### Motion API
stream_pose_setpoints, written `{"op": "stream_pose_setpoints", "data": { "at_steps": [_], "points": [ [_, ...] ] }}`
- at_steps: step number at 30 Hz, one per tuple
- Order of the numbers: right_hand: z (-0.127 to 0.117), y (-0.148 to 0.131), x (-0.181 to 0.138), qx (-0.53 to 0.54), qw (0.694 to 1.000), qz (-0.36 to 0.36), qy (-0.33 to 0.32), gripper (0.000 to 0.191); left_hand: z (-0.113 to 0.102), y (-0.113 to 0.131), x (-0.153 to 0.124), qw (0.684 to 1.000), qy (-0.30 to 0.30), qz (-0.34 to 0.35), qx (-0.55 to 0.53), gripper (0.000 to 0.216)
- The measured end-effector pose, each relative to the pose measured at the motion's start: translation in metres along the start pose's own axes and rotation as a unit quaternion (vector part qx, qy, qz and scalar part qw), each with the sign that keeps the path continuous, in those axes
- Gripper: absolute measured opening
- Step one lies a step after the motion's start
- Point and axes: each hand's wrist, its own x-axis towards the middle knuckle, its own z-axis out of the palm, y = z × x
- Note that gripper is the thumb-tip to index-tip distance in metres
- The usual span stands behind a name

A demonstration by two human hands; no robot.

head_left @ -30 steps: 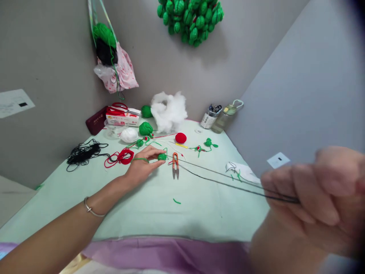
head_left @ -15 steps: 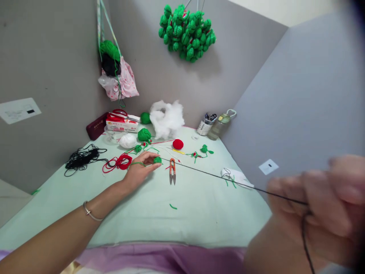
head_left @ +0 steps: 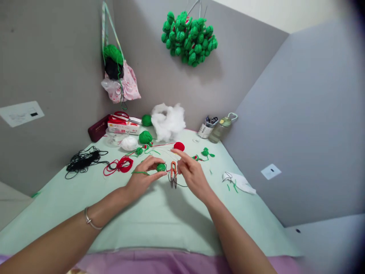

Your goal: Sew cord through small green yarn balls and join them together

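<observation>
My left hand [head_left: 146,172] pinches a small green crocheted ball [head_left: 161,167] between thumb and fingers. A green yarn strand lies across the back of this hand. From the ball, slack black yarn [head_left: 181,185] loops over the thread snips [head_left: 173,175] and runs under my right hand [head_left: 192,173]. That hand is close to the snips, index finger stretched out and the other fingers curled in. What they grip is hidden. The orange-handled snips lie on the table, blades toward me. Behind the right fingers is a red yarn ball [head_left: 179,146].
Black yarn [head_left: 85,160] and red yarn [head_left: 124,165] lie tangled at left. White stuffing [head_left: 168,121], a white yarn ball [head_left: 129,143] and red-handled scissors [head_left: 121,117] sit behind. A bottle [head_left: 219,131] stands back right. Green crocheted pieces [head_left: 189,38] hang above.
My right hand has come from the near right, close to the camera, back beside the ball. The black yarn, stretched taut before, now hangs slack. My left hand keeps the ball, slightly nearer me.
</observation>
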Motion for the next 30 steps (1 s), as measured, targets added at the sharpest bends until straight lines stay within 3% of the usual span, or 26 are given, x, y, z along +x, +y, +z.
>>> {"op": "stream_pose_setpoints", "data": {
  "at_steps": [6,8,13,17,23,30],
  "points": [
    [0.031,0.014,-0.005,0.004,0.997,0.073,-0.037,0.033,0.0,0.0,-0.004,0.997,-0.011,0.053,0.062,0.018],
    [0.031,0.014,-0.005,0.032,0.993,0.098,-0.057,0.035,0.0,-0.001,-0.004,0.994,-0.022,0.072,0.079,0.018],
    [0.018,0.028,-0.001,0.158,0.967,0.152,-0.129,0.04,0.0,-0.003,-0.003,0.993,-0.053,0.062,0.083,0.041],
    [0.01,0.037,0.003,0.212,0.956,0.169,-0.11,0.047,-0.002,-0.006,-0.001,0.994,-0.074,0.035,0.067,0.04],
    [0.013,0.045,0.004,0.166,0.966,0.158,-0.121,0.053,-0.003,-0.002,-0.001,0.989,-0.088,0.044,0.108,0.026],
    [0.024,0.044,0.001,0.167,0.969,0.161,-0.082,0.056,0.0,0.001,-0.004,0.989,-0.06,0.073,0.116,0.027]
  ]
}}
